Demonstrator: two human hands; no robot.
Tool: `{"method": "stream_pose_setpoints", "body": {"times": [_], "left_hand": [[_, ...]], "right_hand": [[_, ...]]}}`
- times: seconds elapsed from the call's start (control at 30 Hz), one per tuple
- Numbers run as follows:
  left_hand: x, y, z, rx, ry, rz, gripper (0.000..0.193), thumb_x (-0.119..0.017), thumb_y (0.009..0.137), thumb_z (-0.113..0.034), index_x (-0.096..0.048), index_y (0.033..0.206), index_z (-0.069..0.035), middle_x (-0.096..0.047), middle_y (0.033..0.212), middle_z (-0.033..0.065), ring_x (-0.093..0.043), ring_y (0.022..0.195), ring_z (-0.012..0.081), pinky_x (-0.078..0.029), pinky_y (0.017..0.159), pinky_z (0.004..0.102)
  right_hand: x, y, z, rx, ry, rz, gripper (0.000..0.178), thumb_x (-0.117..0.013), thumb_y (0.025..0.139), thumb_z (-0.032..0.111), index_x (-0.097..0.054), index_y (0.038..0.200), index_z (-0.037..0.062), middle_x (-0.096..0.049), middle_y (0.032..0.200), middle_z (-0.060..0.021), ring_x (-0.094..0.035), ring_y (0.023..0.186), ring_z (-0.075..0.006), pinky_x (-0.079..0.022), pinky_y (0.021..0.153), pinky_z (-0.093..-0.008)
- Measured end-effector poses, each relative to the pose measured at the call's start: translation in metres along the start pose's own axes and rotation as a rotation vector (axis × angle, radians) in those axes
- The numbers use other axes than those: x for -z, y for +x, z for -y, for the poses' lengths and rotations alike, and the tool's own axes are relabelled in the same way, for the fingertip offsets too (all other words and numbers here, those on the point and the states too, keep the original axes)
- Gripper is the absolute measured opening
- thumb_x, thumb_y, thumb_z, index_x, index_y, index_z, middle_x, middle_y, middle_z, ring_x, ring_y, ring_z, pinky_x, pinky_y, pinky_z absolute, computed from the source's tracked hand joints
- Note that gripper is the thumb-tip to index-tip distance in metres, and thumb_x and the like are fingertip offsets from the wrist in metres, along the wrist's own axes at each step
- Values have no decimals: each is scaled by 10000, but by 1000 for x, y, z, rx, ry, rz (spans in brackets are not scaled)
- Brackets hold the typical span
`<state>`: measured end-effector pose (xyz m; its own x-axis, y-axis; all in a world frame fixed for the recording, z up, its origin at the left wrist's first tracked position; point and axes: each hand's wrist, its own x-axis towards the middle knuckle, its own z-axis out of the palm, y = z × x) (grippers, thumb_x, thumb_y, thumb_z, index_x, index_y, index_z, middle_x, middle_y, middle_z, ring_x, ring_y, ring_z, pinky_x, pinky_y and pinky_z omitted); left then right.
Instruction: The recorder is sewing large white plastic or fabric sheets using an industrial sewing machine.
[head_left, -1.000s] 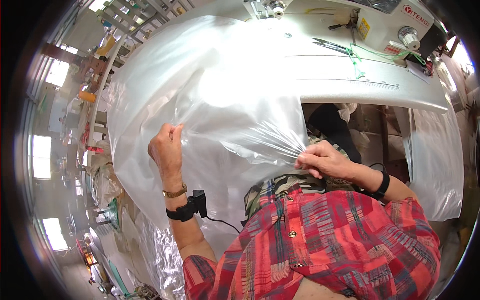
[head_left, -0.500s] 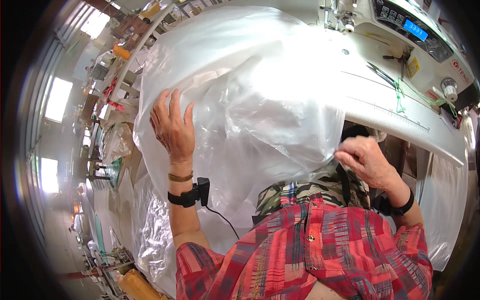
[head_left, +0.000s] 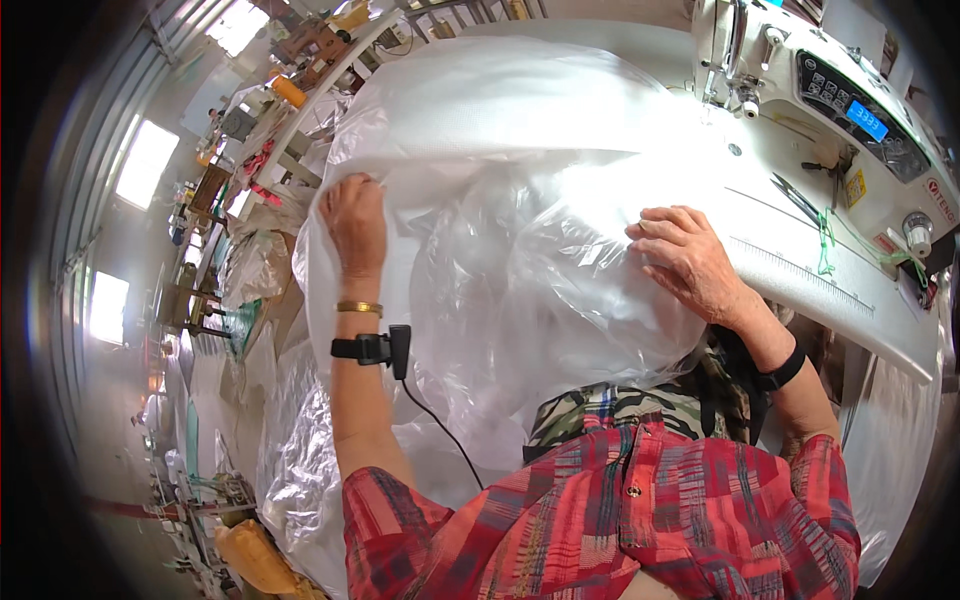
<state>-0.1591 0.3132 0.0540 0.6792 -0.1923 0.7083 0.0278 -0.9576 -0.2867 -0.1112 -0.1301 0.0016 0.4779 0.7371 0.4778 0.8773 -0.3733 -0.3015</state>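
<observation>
- In the head view, the middle of the frame is filled by a large, crumpled sheet of clear plastic (head_left: 480, 260), by which part of a white table (head_left: 765, 225) is covered.
- The left hand (head_left: 355, 222) is laid at the sheet's left part, left of the frame's centre; its fingers are curled, but whether plastic is pinched between them cannot be told.
- The right hand (head_left: 690, 262) is held at the sheet's right part, right of centre; its fingers are loosely bent and slightly spread, with the thumb kept apart from them. Whether the plastic is touched by its fingertips cannot be told.
- The left wrist is circled by a gold-coloured bracelet (head_left: 360, 307) and a black strap (head_left: 360, 349), from which a thin cable (head_left: 438, 423) is led; a black band (head_left: 783, 370) is worn on the right.
- At the upper right, a white sewing machine (head_left: 835, 130) with a lit blue screen (head_left: 866, 121) is seen; below it, a dark pointed tool (head_left: 797, 197) and green thread (head_left: 826, 245) are laid on the table.
- At the bottom, a red plaid shirt (head_left: 590, 510) and camouflage trousers (head_left: 620, 405) are shown.
</observation>
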Motion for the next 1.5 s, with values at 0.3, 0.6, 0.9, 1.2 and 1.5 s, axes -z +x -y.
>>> {"method": "stream_pose_setpoints", "body": {"times": [0.3, 0.6, 0.9, 1.2, 1.5], "left_hand": [[123, 105, 36, 220, -690, 308, 136, -638, 942, -105, -664, 908, 24, -617, 812, -25, -530, 770, 54, -438, 726, 216], [222, 74, -57, 444, -862, 178, 134, -590, 934, -86, -655, 989, 17, -633, 1023, 65, -585, 962, 145, -433, 913, 291], [208, -22, -93, 421, -967, 817, 169, -605, 868, 36, -725, 987, 45, -726, 906, 109, -667, 841, 176, -500, 781, 274], [166, -36, -146, -301, -526, 878, 293, -652, 882, -93, -684, 1165, -28, -683, 1153, 192, -681, 995, 345, -536, 824, 376], [109, 56, -224, -140, -849, 687, 377, -686, 854, -110, -620, 1201, 23, -691, 1047, 213, -688, 848, 287, -534, 746, 338]], "right_hand": [[-7, -1, -6, 0, 29, -48, 248, -696, 856, 197, -672, 1078, 88, -644, 1209, -37, -514, 1242, -252, -386, 1041, -422], [1, -11, -2, -128, 364, -200, 339, -615, 945, 316, -673, 1128, 37, -671, 1166, -117, -578, 1156, -273, -408, 1016, -398], [-21, -21, 68, -680, 1556, -5, 423, -572, 992, 438, -658, 1021, 25, -692, 943, -63, -663, 928, -138, -495, 822, -263], [-53, -15, 99, -580, 1370, -132, 338, -607, 946, 308, -599, 912, -28, -652, 781, -54, -588, 696, -179, -470, 700, -326], [-60, -6, 107, -109, 574, -58, 274, -620, 908, 265, -616, 1019, 15, -675, 829, -200, -640, 831, -413, -488, 737, -469]]}}
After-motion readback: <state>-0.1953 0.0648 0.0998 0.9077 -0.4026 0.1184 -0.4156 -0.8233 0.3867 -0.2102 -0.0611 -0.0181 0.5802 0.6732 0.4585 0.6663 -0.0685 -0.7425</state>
